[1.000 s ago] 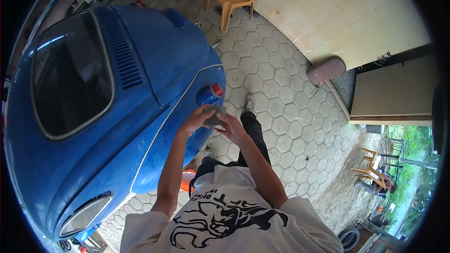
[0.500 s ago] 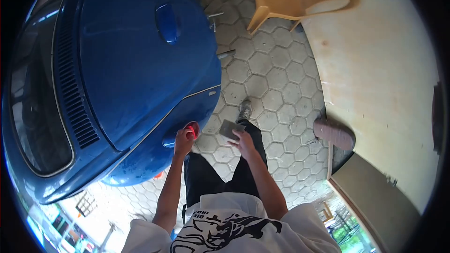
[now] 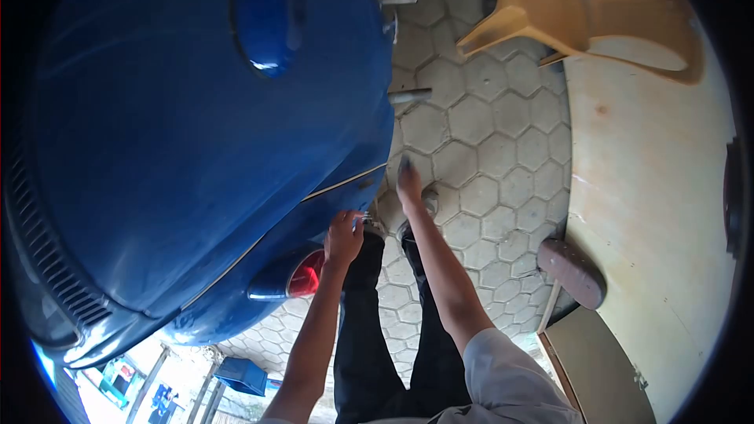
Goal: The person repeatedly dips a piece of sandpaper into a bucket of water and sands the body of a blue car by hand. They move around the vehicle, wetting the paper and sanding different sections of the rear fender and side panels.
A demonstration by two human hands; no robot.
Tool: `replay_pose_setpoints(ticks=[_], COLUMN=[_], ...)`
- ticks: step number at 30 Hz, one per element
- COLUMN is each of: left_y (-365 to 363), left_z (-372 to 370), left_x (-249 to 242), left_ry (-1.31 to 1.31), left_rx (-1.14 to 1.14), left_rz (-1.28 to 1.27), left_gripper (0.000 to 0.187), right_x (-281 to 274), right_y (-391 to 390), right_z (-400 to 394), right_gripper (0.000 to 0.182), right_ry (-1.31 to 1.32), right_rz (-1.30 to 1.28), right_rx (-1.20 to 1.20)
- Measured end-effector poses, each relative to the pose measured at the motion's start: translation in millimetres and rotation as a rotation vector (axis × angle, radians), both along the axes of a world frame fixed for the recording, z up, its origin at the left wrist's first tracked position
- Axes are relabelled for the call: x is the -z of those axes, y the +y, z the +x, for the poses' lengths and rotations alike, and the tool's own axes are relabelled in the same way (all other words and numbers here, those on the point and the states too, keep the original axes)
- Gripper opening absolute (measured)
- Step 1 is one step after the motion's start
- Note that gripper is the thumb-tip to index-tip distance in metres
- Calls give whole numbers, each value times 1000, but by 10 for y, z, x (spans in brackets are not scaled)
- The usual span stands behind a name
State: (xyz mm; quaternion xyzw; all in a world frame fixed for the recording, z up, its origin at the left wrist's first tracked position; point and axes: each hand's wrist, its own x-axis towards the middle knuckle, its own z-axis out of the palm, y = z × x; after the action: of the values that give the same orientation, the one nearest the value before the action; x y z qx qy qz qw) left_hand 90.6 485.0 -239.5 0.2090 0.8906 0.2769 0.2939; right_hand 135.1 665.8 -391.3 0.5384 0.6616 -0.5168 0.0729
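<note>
The rounded rear of a blue car (image 3: pixel 181 110) fills the left side. My left hand (image 3: pixel 343 239) is at its rear fender, fingers loosely bent and apart, just beyond the red tail light (image 3: pixel 306 273). My right hand (image 3: pixel 409 188) reaches farther forward, beside the car's rear edge and over the paving. It is closed on a thin grey rectangular pad (image 3: pixel 405 164), now seen nearly edge-on as a dark, blurred shape. A metal exhaust pipe (image 3: pixel 411 96) sticks out of the car ahead of that hand.
A yellow plastic chair (image 3: pixel 542 4) stands at the upper right against a pale wooden panel (image 3: pixel 644 165). A brown rounded block (image 3: pixel 573 273) lies by the panel's lower edge. Hexagonal paving (image 3: pixel 471 157) covers the ground. A blue bin (image 3: pixel 242 375) is at the lower left.
My left hand has left the tail light and moved forward along the fender. My right hand has stretched forward with the pad, which has turned edge-on. The view has shifted closer to the car.
</note>
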Motion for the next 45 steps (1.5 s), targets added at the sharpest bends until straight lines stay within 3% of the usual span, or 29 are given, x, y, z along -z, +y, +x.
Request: replay_pose_setpoints(ticks=[1, 3, 5, 7, 10, 13, 16, 18, 20, 21, 24, 26, 28, 30, 33, 34, 38, 40, 43, 45], left_y=[30, 16, 20, -69, -336, -391, -17, 364, 575, 589, 203, -203, -671, -856, -1023, -1022, -1026, -1052, -1060, -1059], left_z=[9, 171, 231, 428, 617, 487, -95, -561, -970, -1163, -1664, -1946, -2133, -2229, -2318, -2332, -2310, -2295, -2340, -2325], left_x=[171, 337, 549, 597, 764, 728, 261, -310, -899, -1197, -1877, -2224, -2489, -2554, -2469, -2438, -2422, -2437, -2404, -2420], left_ry=[30, -82, -108, -90, -122, -26, 92, 105, 366, 471, 858, 1063, 1176, 1272, 1390, 1394, 1389, 1387, 1407, 1396], left_rx=[-41, -82, -46, 60, 167, 273, 322, 218, 325, 355, 432, 472, 595, 696, 733, 729, 717, 720, 714, 714], left_rz=[37, -16, -48, -72, -158, -179, -168, -149, -170, -206, -411, -695, -870, -958, -921, -912, -911, -906, -906, -912], left_gripper=[11, 11, 11, 12, 11, 13, 19, 26, 26, 22, 22, 28, 41, 46, 52, 53, 53, 53, 53, 53], right_x=[-96, 295, 228, 97, 108, 301, 173, 84, -53, 63, 384, 448, 324, 124, 278, 356, 246, -53, -116, 96], right_y=[172, 140, 1, -426, -655, -327, -48, -241, -382, -311, -101, 222, 31, -219, -174, -40, 23, -454, -802, -657], right_z=[-340, -712, -984, -1006, -676, -1031, -1390, -1171, -826, -784, -1022, -1340, -1328, -1087, -923, -1068, -1356, -1010, -536, -706], right_gripper=[51, 53, 56, 58, 58, 59, 60, 59, 55, 55, 55, 55, 55, 55, 54, 54, 54, 54, 55, 54], right_ry=[-38, 244, 408, 262, 277, 95, 137, 240, 211, 169, 97, 100, 175, 229, 182, 157, 154, 256, 166, 130], right_rz=[-114, 143, 116, 236, 124, 2, 120, 137, 99, 62, -30, -12, 106, 135, 42, -22, 84, 136, 18, 10], right_rx=[99, 232, 179, -11, -27, 217, 95, -19, -111, -31, 145, 159, 51, -34, 27, 169, 70, -48, -117, 111])
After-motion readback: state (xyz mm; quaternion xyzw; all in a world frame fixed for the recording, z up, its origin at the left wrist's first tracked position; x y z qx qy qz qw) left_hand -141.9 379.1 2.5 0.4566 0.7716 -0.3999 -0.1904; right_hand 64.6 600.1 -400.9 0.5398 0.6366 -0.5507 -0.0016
